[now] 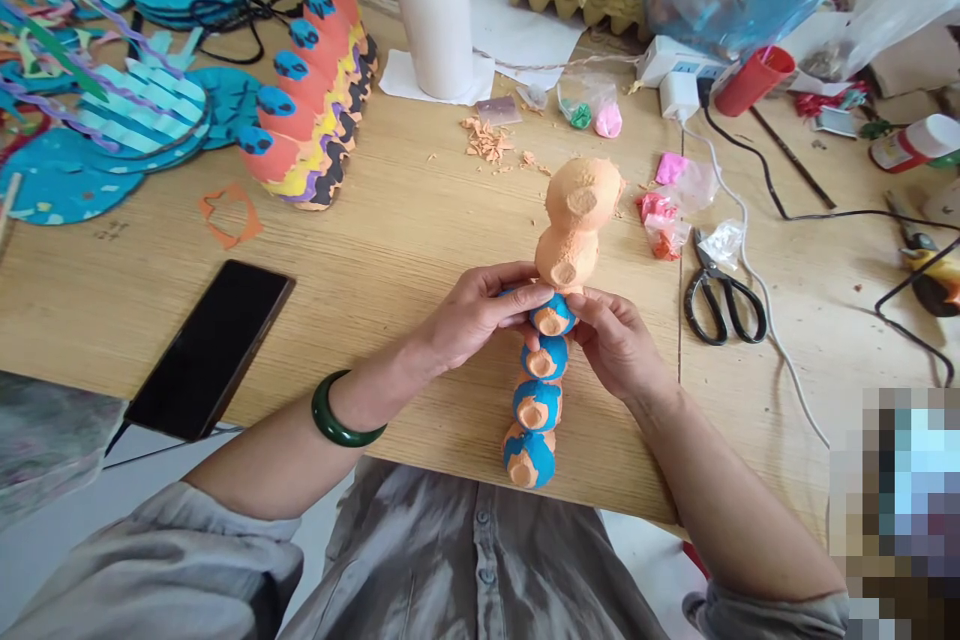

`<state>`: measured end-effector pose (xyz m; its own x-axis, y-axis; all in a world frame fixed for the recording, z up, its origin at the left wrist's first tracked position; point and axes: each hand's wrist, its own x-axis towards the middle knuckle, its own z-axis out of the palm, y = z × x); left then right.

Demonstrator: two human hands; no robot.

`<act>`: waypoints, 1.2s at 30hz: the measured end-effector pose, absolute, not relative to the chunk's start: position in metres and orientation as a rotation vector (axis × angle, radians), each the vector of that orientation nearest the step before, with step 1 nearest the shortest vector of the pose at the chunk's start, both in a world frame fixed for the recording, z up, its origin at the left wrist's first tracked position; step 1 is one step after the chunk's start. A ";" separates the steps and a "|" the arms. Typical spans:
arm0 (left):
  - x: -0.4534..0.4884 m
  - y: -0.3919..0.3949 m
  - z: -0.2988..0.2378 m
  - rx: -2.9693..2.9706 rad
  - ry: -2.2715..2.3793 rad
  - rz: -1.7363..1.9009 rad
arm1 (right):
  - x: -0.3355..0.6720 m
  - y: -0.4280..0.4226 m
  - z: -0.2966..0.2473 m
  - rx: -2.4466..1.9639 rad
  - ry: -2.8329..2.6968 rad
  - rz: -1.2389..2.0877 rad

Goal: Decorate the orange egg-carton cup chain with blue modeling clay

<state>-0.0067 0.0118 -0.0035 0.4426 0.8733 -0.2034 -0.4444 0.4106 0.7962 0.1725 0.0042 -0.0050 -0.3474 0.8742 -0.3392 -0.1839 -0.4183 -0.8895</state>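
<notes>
A long strip of egg-carton cups point(568, 253), coated in light orange, points away from me over the table. Its far cups are plain orange, while the nearer ones carry patches of blue clay point(544, 390) around bare orange tips. My left hand point(487, 310) grips the strip from the left, its thumb and fingers closed at a blue-patched cup near the middle. On the other side of that same cup, my right hand point(611, 335) pinches the edge, thumb against the blue. The fingers under the strip are partly hidden.
A finished-looking coloured egg-carton piece point(311, 90) stands at the left, near a phone point(211, 350) and orange scraps point(231, 217). Behind are a white bottle point(433, 15) and orange crumbs point(489, 140). Rightward lie clay packets point(661, 220), black-handled scissors point(721, 295) and cables point(750, 240).
</notes>
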 end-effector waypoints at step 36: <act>-0.009 0.013 -0.002 0.707 0.648 0.893 | 0.179 0.008 0.001 -1.053 -0.911 2.086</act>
